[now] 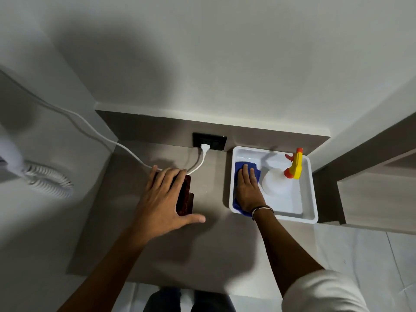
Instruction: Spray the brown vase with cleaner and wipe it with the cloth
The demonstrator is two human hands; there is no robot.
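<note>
The brown vase, dark and boxy, stands on the grey counter at the centre left. My left hand lies over its top and left side with fingers spread, thumb stretched out to the right. A blue cloth lies in the left part of a white tray. My right hand rests flat on the cloth, fingers together and pointing away from me. A white spray bottle with a yellow and orange trigger head lies in the same tray, to the right of that hand.
A black wall socket holds a white plug, and its cable runs left across the counter behind the vase. A white coiled cord hangs at the far left. A cabinet stands right of the tray.
</note>
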